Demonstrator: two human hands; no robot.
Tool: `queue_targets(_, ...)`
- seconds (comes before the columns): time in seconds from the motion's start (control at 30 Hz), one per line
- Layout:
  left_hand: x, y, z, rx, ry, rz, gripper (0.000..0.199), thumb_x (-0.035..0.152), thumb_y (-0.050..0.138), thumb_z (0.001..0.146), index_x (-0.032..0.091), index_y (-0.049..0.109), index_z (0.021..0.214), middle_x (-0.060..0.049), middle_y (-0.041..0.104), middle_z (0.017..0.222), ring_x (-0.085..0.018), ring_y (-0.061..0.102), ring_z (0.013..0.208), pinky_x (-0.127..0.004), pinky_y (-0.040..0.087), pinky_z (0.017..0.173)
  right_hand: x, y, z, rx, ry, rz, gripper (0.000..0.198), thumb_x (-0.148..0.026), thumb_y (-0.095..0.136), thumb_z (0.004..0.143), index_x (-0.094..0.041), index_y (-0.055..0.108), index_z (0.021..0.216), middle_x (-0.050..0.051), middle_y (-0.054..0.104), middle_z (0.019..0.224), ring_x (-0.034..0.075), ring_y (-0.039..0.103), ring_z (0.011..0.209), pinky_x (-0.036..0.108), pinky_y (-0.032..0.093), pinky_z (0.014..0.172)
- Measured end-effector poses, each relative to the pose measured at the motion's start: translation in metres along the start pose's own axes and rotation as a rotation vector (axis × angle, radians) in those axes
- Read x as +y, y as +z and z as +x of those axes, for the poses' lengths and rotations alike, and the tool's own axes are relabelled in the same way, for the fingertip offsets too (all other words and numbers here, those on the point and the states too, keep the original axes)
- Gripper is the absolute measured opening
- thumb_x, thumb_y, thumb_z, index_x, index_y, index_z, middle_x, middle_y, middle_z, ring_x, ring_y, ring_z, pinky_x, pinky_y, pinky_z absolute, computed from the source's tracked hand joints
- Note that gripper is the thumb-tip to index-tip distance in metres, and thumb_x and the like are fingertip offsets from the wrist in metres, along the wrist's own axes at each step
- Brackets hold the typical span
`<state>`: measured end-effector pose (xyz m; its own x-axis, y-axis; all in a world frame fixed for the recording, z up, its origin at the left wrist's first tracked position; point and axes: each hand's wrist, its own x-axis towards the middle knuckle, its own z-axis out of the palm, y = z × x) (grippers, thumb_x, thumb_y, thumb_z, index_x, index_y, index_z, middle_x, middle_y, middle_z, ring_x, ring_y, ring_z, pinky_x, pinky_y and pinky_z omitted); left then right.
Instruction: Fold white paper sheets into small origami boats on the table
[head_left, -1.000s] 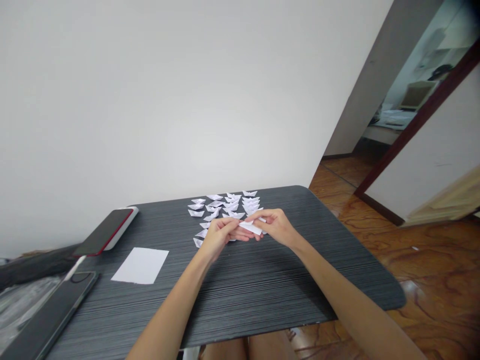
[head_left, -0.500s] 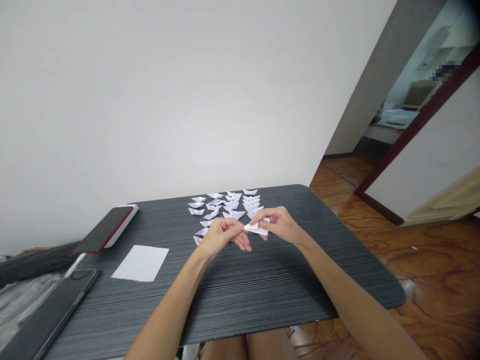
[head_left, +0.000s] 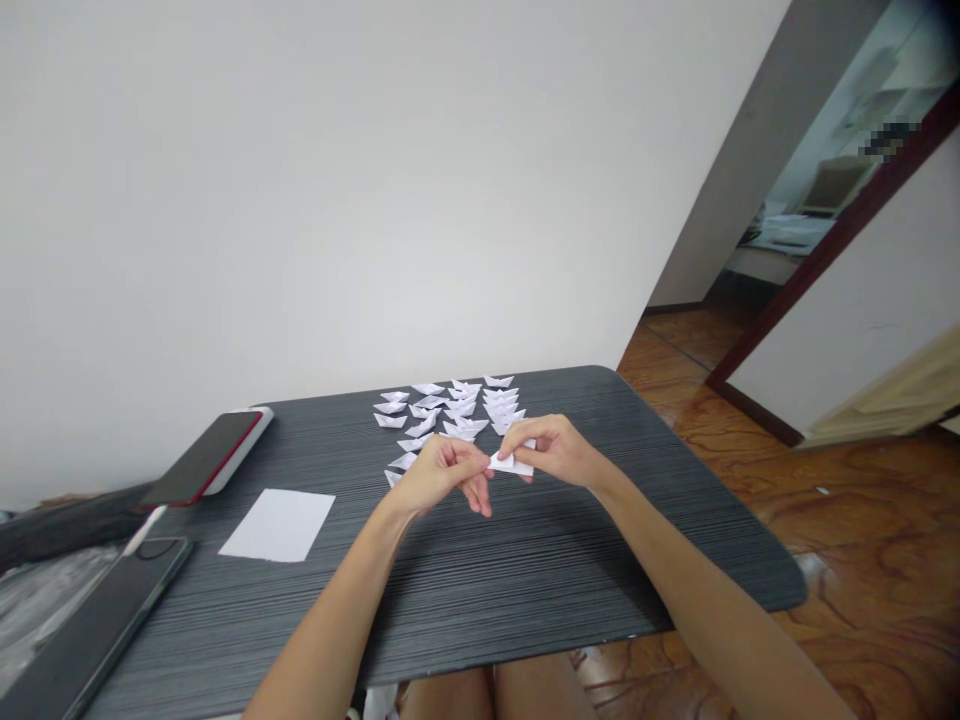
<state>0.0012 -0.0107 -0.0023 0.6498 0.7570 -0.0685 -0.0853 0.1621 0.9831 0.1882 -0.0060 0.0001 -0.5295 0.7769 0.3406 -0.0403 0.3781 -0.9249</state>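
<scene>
A small piece of folded white paper (head_left: 517, 467) is held above the table between my two hands. My left hand (head_left: 448, 474) pinches its left tip between thumb and forefinger, the other fingers hanging loosely below. On the right part of the paper, my right hand (head_left: 551, 448) grips with thumb and fingers, covering some of the folds. Just beyond the hands stand several white paper boats (head_left: 465, 427) in loose rows; my left hand and forearm partly hide the nearest ones.
A flat white paper sheet (head_left: 279, 525) lies left on the dark table (head_left: 525, 590). Farther left are a red-edged phone (head_left: 202, 460) on a white object, a cable (head_left: 144, 531) and another dark phone-like device (head_left: 105, 620). A white wall (head_left: 375, 200) borders the table's back.
My right thumb and fingers have shifted slightly left along the folded paper, covering more of it. My left hand's lower fingers have curled down a little. The view has moved slightly.
</scene>
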Motion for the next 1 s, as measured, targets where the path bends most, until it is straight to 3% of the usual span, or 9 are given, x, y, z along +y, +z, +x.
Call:
queue_targets(0.2,0.0031,0.0005,-0.0005,-0.037,0.014,0.034,0.031,0.036,0.052,0.075,0.006,0.058,0.067,-0.009,0.065,0.061,-0.018,0.063,0.054,-0.025,0.049,0.05,-0.0001,-0.0013,-0.0006,0.002,-0.035,-0.047,0.011,-0.014,0.052,0.073,-0.014,0.063,0.073,0.001,0.057,0.066,0.006,0.051,0.046,0.018,0.041,0.042)
queue_targets(0.3,0.0031,0.0032,0.0006,-0.037,0.008,0.047,0.037,0.038,0.048,0.077,0.005,0.058,0.065,-0.01,0.064,0.059,-0.017,0.062,0.051,-0.024,0.048,0.048,-0.0005,-0.0017,-0.0009,-0.019,-0.074,-0.128,0.012,-0.015,0.051,0.074,-0.014,0.063,0.074,0.001,0.057,0.064,0.006,0.051,0.046,0.018,0.04,0.043)
queue_targets(0.57,-0.0007,0.0066,0.0038,0.043,0.027,-0.016,0.026,0.032,0.058,0.071,0.007,0.058,0.066,-0.006,0.063,0.056,-0.016,0.062,0.048,-0.022,0.047,0.044,-0.0043,-0.0025,-0.0005,-0.047,-0.179,-0.334,0.015,-0.013,0.051,0.075,-0.015,0.065,0.08,0.004,0.06,0.071,0.01,0.054,0.059,0.021,0.043,0.055)
queue_targets(0.7,-0.0003,0.0059,0.0036,0.085,0.019,-0.08,0.024,0.03,0.06,0.07,0.006,0.06,0.065,-0.005,0.063,0.057,-0.015,0.062,0.049,-0.021,0.047,0.046,-0.0058,-0.0022,-0.0002,-0.021,-0.142,-0.255,0.016,-0.013,0.05,0.076,-0.015,0.064,0.084,0.005,0.059,0.074,0.008,0.051,0.053,0.021,0.043,0.049)
queue_targets(1.0,-0.0003,0.0025,0.0045,0.141,-0.069,-0.235,0.018,0.023,0.061,0.069,0.006,0.061,0.064,-0.008,0.066,0.058,-0.017,0.063,0.051,-0.021,0.049,0.049,-0.0044,-0.0025,-0.0003,0.02,-0.115,-0.104,0.011,-0.011,0.053,0.072,-0.014,0.064,0.072,0.004,0.057,0.071,0.007,0.05,0.051,0.019,0.042,0.043)
